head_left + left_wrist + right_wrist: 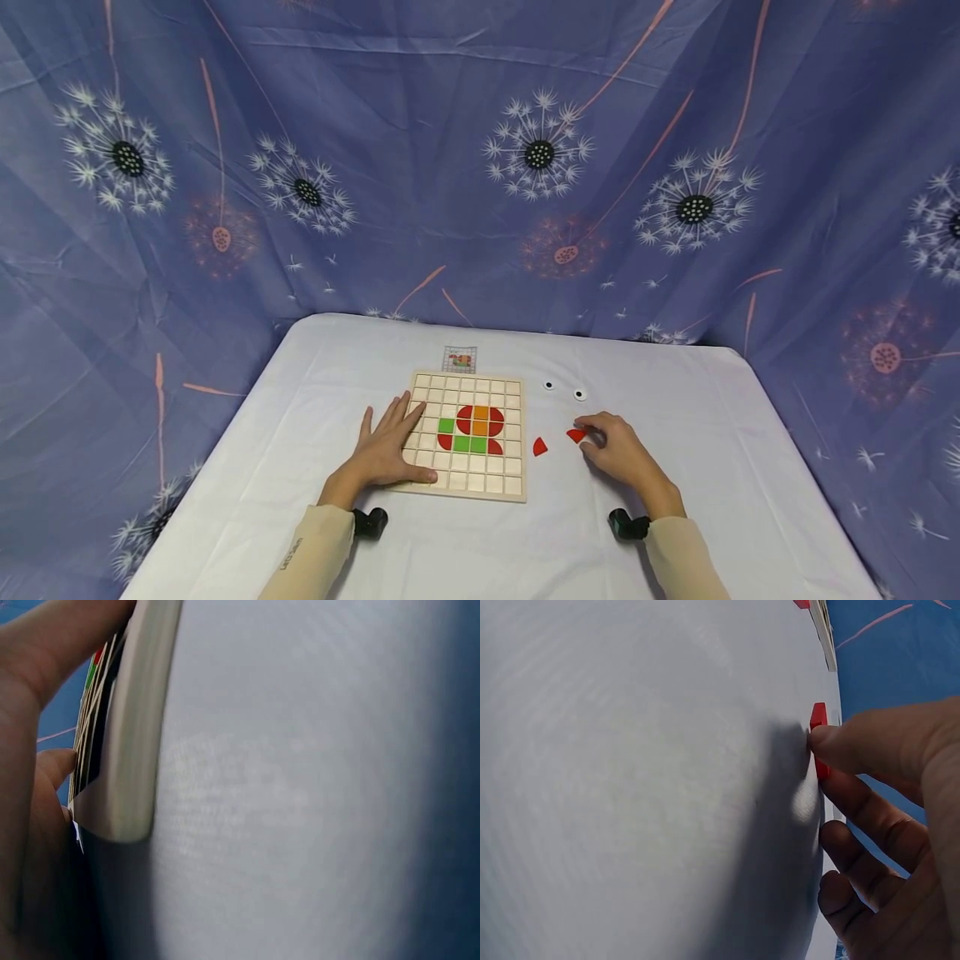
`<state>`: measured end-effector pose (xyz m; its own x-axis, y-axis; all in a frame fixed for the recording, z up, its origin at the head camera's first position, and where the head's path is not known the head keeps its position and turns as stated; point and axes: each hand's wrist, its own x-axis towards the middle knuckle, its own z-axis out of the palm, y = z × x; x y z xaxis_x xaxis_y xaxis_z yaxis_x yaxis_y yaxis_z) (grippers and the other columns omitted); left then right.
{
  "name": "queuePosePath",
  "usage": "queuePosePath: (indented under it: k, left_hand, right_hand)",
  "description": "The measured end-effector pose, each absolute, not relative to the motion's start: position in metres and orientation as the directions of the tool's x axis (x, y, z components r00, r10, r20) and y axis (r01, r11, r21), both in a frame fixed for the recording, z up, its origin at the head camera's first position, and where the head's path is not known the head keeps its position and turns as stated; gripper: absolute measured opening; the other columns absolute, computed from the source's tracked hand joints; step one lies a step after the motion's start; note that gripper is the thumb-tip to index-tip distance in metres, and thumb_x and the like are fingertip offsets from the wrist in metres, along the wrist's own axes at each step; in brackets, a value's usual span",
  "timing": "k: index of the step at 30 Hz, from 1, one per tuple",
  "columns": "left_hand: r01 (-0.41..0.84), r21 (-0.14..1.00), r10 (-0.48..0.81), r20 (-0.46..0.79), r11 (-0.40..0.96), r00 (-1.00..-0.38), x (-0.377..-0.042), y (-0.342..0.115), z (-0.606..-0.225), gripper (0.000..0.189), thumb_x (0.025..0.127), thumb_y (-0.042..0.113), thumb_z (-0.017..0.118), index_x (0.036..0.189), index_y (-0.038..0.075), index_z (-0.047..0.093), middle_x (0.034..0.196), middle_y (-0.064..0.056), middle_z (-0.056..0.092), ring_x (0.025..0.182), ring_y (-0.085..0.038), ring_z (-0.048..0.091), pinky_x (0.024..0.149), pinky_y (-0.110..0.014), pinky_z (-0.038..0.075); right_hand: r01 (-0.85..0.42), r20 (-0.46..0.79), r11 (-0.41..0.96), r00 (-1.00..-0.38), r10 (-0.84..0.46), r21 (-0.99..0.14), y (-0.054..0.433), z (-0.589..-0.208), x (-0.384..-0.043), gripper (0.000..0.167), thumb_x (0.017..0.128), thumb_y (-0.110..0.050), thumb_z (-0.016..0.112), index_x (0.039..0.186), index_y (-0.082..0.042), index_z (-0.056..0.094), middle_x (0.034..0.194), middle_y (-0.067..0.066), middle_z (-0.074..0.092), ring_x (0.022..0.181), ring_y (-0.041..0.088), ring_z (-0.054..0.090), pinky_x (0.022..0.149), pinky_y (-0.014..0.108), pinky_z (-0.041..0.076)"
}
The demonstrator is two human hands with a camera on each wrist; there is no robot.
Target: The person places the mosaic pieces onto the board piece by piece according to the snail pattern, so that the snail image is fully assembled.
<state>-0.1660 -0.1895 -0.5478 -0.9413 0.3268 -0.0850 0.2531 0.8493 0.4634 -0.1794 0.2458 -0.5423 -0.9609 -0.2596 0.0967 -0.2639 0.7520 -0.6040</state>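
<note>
A wooden grid board (428,383) lies on the white-covered table, with red, orange and green tiles forming a figure in its cells. My left hand (381,452) rests spread over the board's left side, fingers straight and thumb along the near edge. In the left wrist view the board's pale rim (135,765) shows beside the thumb. Right of the board, my right hand (621,450) pinches a red quarter-circle tile (575,435) between thumb and index finger, close to the cloth. Another red quarter-circle tile (540,447) lies between the board and that hand.
Two round white eye pieces with black dots, the left one (549,385) and the right one (580,394), lie beyond my right hand. A small card (460,359) with a gridded picture sits behind the board. A blue dandelion-print curtain (420,167) hangs behind the table.
</note>
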Motion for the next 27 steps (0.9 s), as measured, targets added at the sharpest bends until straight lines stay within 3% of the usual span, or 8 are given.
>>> queuePosePath:
  k: [12, 27]
  left_hand:
    - [0.257, 0.464, 0.331, -0.084, 0.848, -0.940, -0.166, -0.189, -0.549, 0.131, 0.064, 0.076, 0.082, 0.165, 0.015, 0.026, 0.173, -0.018, 0.007, 0.160, -0.041, 0.009, 0.122, -0.070, -0.008]
    - [0.244, 0.471, 0.325, -0.098, 0.847, -0.941, -0.166, -0.189, -0.547, 0.132, 0.062, 0.077, 0.081, 0.165, 0.017, 0.024, 0.174, -0.016, 0.006, 0.161, -0.039, 0.007, 0.123, -0.069, -0.009]
  right_hand:
    - [-0.259, 0.096, 0.765, -0.963, -0.252, -0.590, 0.238, -0.544, -0.180, 0.028, 0.085, -0.007, 0.079, 0.114, -0.009, 0.078, 0.109, 0.004, 0.074, 0.102, 0.024, 0.063, 0.095, 0.048, 0.054]
    - [-0.227, 0.077, 0.762, -0.971, -0.228, -0.607, 0.218, -0.545, -0.185, 0.020, 0.086, -0.011, 0.081, 0.105, -0.012, 0.078, 0.102, -0.002, 0.071, 0.101, 0.020, 0.063, 0.096, 0.047, 0.054]
